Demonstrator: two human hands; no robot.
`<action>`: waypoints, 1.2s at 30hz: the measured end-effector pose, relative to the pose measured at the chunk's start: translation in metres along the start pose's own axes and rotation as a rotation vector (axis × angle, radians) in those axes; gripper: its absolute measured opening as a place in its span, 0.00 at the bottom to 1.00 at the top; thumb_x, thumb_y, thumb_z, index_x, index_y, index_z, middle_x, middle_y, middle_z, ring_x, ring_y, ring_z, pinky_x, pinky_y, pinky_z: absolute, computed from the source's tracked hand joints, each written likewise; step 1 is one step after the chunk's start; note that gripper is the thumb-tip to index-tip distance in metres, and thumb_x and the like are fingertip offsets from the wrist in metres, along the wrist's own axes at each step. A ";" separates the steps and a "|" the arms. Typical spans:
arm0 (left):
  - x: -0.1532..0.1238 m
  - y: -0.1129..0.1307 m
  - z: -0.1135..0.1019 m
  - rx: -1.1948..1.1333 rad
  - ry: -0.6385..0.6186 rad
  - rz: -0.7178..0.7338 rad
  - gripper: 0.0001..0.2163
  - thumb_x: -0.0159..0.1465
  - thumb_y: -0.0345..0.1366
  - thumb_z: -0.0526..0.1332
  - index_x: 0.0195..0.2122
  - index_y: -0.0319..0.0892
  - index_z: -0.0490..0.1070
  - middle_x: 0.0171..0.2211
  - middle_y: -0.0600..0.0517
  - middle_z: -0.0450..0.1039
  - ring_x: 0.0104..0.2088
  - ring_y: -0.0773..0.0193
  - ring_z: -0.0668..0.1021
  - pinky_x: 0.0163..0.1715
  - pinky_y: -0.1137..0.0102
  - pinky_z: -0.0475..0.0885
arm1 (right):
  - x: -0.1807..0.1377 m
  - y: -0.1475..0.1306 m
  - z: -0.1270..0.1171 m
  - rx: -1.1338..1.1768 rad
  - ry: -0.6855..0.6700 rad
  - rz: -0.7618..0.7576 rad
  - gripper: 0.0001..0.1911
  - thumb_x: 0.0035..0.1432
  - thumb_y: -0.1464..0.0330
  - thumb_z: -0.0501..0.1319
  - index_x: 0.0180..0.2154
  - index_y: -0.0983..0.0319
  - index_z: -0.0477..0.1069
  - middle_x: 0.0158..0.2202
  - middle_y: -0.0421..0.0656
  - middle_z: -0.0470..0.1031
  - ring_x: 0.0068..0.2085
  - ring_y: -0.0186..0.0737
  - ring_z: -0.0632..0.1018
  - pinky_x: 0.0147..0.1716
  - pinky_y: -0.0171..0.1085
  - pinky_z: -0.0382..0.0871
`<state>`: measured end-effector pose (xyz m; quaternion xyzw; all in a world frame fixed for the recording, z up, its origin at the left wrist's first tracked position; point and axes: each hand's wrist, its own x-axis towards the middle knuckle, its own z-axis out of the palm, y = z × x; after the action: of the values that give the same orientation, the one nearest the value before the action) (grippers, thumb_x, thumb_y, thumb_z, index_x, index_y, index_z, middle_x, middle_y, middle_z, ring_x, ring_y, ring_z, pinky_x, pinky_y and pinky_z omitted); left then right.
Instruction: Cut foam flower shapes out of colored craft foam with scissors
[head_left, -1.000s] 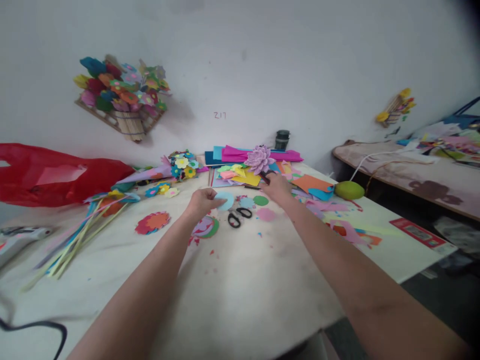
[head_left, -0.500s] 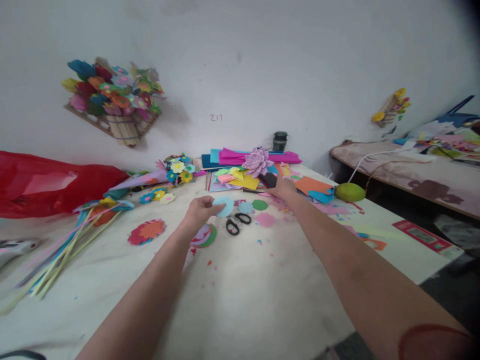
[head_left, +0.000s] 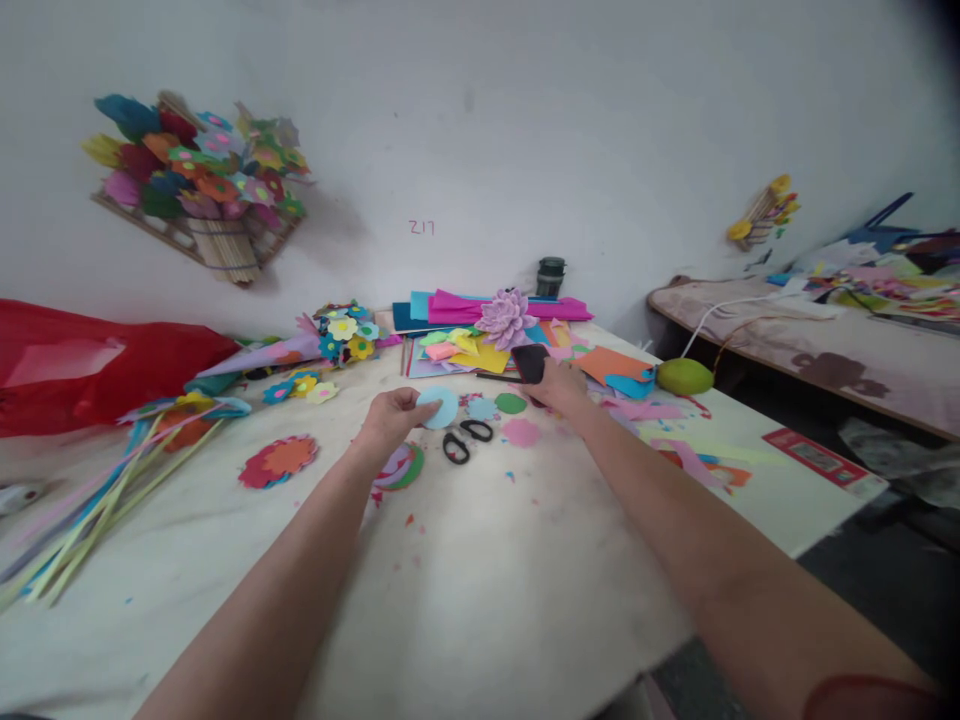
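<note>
A light-blue paper circle [head_left: 439, 408] is pinched between the thumb and fingers of my left hand [head_left: 394, 415], just above the table [head_left: 472, 580]. My right hand [head_left: 556, 382] grips a dark, flat rectangular object [head_left: 529, 364], perhaps a phone. Black-handled scissors [head_left: 466, 441] lie between my hands, their blades hidden under paper bits. Beside them are a scalloped blue piece [head_left: 481, 408], a green circle [head_left: 511, 403] and a pink scalloped piece [head_left: 520, 432]. A pink and green round stack [head_left: 401, 467] lies partly behind my left forearm.
Red and orange scalloped cutouts [head_left: 279, 462] and yellowish paper strips [head_left: 97, 530] lie to the left. Foam flowers [head_left: 349, 332], a lilac flower [head_left: 505, 318] and coloured sheets [head_left: 495, 308] stand by the wall. A green mango-like object [head_left: 685, 376] sits right; a dark jar [head_left: 550, 276] stands behind.
The dark rectangular object has tilted more upright in my right hand and moved slightly nearer. My left hand keeps the blue circle. The whole view has shifted a little.
</note>
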<state>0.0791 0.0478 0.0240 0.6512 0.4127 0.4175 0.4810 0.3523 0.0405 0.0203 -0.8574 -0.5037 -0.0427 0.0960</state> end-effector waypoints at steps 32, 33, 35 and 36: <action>-0.005 0.002 0.000 -0.058 0.056 -0.004 0.20 0.38 0.51 0.71 0.20 0.40 0.68 0.20 0.52 0.72 0.24 0.64 0.74 0.29 0.69 0.69 | 0.001 0.012 0.004 0.127 0.193 -0.011 0.25 0.58 0.64 0.54 0.56 0.67 0.64 0.54 0.56 0.68 0.54 0.54 0.68 0.51 0.45 0.60; -0.005 0.002 0.000 -0.064 0.056 0.000 0.20 0.39 0.50 0.71 0.21 0.40 0.69 0.21 0.52 0.73 0.24 0.64 0.74 0.29 0.69 0.70 | -0.002 0.015 0.003 0.123 0.196 -0.005 0.24 0.58 0.67 0.53 0.54 0.68 0.66 0.54 0.57 0.68 0.54 0.53 0.68 0.51 0.44 0.60; -0.006 0.001 0.001 -0.065 0.053 0.005 0.20 0.40 0.50 0.70 0.23 0.39 0.70 0.22 0.51 0.74 0.25 0.63 0.75 0.30 0.69 0.70 | -0.008 0.020 0.002 0.116 0.185 -0.021 0.23 0.57 0.71 0.52 0.53 0.69 0.67 0.53 0.56 0.69 0.54 0.52 0.68 0.50 0.43 0.60; -0.006 0.001 0.001 -0.065 0.053 0.006 0.20 0.40 0.50 0.70 0.24 0.39 0.71 0.23 0.50 0.74 0.25 0.63 0.75 0.30 0.69 0.70 | -0.012 0.022 0.003 0.110 0.179 -0.044 0.23 0.56 0.72 0.51 0.53 0.68 0.68 0.53 0.55 0.69 0.53 0.52 0.68 0.50 0.43 0.60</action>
<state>0.0786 0.0416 0.0239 0.6253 0.4096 0.4491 0.4895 0.3654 0.0203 0.0129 -0.8323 -0.5136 -0.0935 0.1865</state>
